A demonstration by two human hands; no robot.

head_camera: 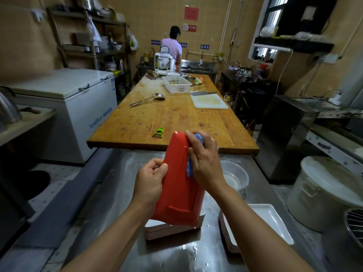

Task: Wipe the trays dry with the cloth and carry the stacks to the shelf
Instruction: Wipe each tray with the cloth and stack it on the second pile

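Red rectangular plastic tray point(177, 185) — upright in left hand point(150, 179) grip, lower edge on tray stack point(172, 228) | right hand point(204, 160) presses blue cloth point(189, 167) to right rim | advice — wipe full length, keep tray steady

Counted items: one red tray point(180, 185) was at centre frame, one blue cloth point(198, 138) beside it, two tray stacks point(172, 229) at lower centre and lower right point(227, 235), two hands, one green peeler point(158, 132), one ladle point(147, 100), one cutting board point(209, 101), one white basket point(176, 84).
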